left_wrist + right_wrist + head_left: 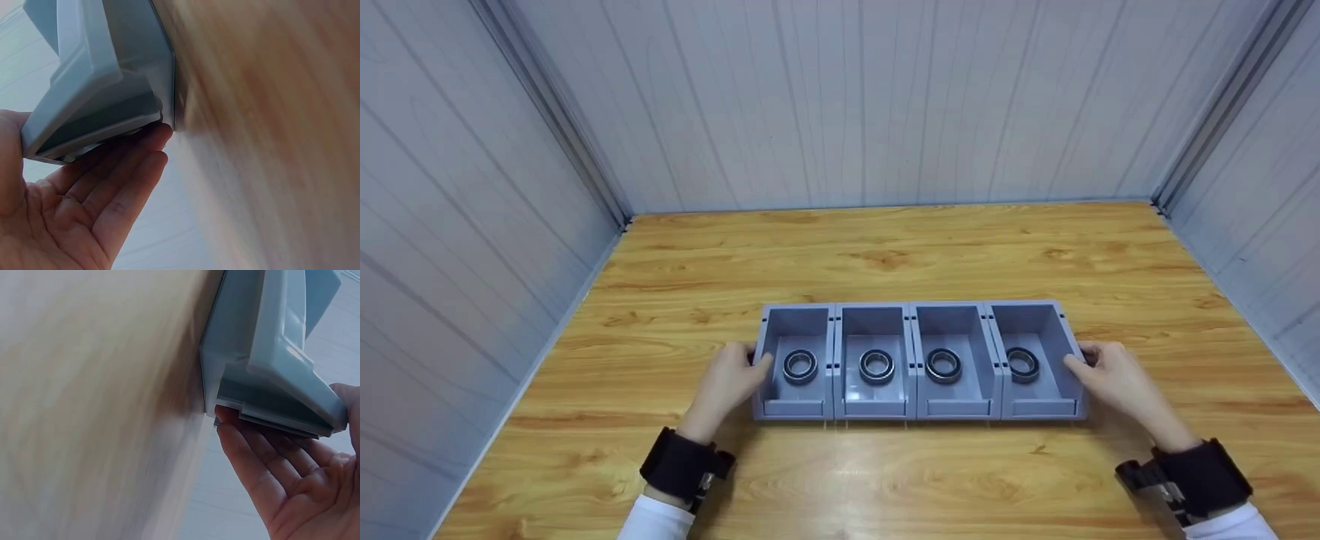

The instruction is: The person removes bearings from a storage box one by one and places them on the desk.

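With our left hand point(733, 376) and right hand point(1117, 380) pinching the end walls point(1056, 346), we hold the row of four grey bins point(876, 409) between our fingers, probably to support it evenly, a bearing point(865, 367) lying in each.

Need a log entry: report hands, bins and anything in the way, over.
Left hand and right hand gripping opposite ends of four-bin row. One ring-shaped bearing in each bin. Nothing seen blocking either hand.
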A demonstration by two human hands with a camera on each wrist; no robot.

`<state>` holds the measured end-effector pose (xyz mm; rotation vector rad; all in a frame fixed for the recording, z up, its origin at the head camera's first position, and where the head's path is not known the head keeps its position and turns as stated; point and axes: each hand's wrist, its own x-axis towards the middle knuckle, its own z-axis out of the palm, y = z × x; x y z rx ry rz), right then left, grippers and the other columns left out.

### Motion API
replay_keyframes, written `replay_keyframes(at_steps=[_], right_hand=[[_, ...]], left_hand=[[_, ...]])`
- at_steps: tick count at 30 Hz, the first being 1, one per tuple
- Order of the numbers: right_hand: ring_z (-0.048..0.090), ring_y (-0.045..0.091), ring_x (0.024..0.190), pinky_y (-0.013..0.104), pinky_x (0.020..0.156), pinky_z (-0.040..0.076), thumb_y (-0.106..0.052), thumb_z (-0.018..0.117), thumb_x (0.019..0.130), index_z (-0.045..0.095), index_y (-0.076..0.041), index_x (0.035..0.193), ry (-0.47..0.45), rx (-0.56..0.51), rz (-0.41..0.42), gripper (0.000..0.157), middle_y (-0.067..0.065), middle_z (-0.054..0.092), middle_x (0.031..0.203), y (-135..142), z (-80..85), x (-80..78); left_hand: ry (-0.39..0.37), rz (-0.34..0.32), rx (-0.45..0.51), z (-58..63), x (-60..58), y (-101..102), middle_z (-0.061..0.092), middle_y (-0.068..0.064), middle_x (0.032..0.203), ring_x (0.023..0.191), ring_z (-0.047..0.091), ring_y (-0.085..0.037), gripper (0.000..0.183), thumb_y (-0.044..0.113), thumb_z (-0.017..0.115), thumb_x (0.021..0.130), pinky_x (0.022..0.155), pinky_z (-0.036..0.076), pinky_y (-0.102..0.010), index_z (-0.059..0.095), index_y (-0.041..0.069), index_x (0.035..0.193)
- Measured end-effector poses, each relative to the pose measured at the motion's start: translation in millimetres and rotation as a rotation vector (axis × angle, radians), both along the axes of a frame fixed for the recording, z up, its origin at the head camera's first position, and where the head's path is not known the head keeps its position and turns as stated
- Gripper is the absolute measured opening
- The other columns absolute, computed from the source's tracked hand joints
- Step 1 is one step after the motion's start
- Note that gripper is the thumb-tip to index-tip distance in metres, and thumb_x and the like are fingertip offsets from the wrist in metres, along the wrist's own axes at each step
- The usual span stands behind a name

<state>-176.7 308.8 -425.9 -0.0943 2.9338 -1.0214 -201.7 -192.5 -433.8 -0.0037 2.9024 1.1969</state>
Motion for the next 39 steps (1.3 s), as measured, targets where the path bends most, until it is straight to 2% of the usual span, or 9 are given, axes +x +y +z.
replay_keyframes(at_steps=[11, 19, 25, 35, 39], right_hand=[[0.022, 0.003, 0.041, 0.022, 0.040, 0.026, -0.019, 0.054, 0.094, 0.057, 0.012, 0.120, 0.001, -0.002, -0.022, 0.041, -0.007, 0.031, 0.051, -2.1, -2.5, -5.2], [0.019, 0.002, 0.042, 0.022, 0.041, 0.025, -0.019, 0.051, 0.094, 0.058, 0.013, 0.118, 0.017, -0.012, -0.014, 0.040, -0.006, 0.031, 0.053, -2.7, -4.4, -9.5], [0.020, 0.003, 0.043, 0.022, 0.042, 0.026, -0.017, 0.052, 0.093, 0.058, 0.012, 0.118, 0.036, -0.011, -0.025, 0.038, -0.006, 0.034, 0.053, -3.5, -4.8, -13.6], [0.020, 0.003, 0.043, 0.022, 0.042, 0.026, -0.016, 0.050, 0.094, 0.058, 0.012, 0.117, 0.016, -0.038, -0.022, 0.038, -0.002, 0.042, 0.055, -2.9, -5.3, -19.7], [0.021, 0.003, 0.044, 0.022, 0.042, 0.027, -0.017, 0.050, 0.094, 0.058, 0.012, 0.118, 0.013, -0.048, -0.022, 0.039, 0.006, 0.054, 0.062, -3.0, -5.7, -22.9]], left_hand=[[-0.026, -0.006, 0.033, -0.4, -5.2, -0.7, 0.047, 0.001, 0.055, 0.046, 0.043, -0.011, 0.024, 0.018, 0.058, 0.088, 0.044, 0.036, -0.024, 0.058, 0.007, 0.067], [-0.009, -0.003, 0.030, -1.0, -9.0, -0.9, 0.045, 0.001, 0.054, 0.047, 0.042, -0.011, 0.025, 0.017, 0.059, 0.088, 0.045, 0.035, -0.024, 0.057, 0.007, 0.065], [0.007, 0.022, 0.006, -0.5, -14.0, 0.1, 0.048, -0.001, 0.057, 0.050, 0.045, -0.012, 0.022, 0.018, 0.061, 0.086, 0.048, 0.038, -0.025, 0.062, 0.005, 0.068], [-0.016, 0.024, 0.038, -2.9, -18.7, -0.7, 0.042, 0.001, 0.055, 0.048, 0.041, -0.012, 0.028, 0.019, 0.060, 0.087, 0.046, 0.035, -0.024, 0.050, 0.010, 0.063], [-0.005, 0.031, 0.047, -3.0, -20.1, -1.0, 0.042, 0.002, 0.054, 0.048, 0.040, -0.012, 0.030, 0.019, 0.060, 0.087, 0.047, 0.034, -0.025, 0.048, 0.012, 0.061]])
